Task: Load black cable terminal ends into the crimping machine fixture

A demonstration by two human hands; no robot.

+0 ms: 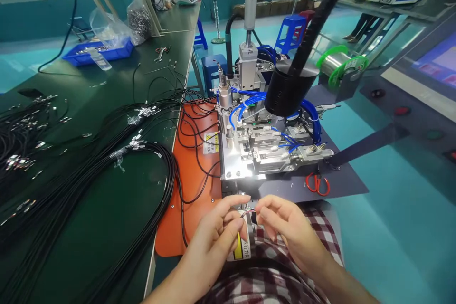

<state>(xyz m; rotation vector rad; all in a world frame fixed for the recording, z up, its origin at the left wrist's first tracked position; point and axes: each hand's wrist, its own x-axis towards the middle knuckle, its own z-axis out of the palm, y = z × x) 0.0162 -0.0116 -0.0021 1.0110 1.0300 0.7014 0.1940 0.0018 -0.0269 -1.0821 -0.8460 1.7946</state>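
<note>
In the head view, a thin cable end (pixel 249 210) is held above the lap (pixel 270 278), before a metal machine (pixel 270 159). Its dark sheath (pixel 243 215) is pinched in the left hand (pixel 215 235), its fine wires (pixel 251 209) in the right hand (pixel 287 223), both grips together; black cables (pixel 173 171) are spread across the green desk (pixel 117 204).

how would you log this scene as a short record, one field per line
left hand: pinching a thin black cable near its end
right hand: fingertips at the cable's fine wires; grip unclear
ahead: silver metal machine with blue tubing
table: dark green tabletop at left, bearing bundled black cables and a shallow blue plastic tray
between table and machine: flat orange panel
tool: red-handled scissors, beside the machine's near right corner
spool: bright green reel of silver wire, far right of machine
</note>
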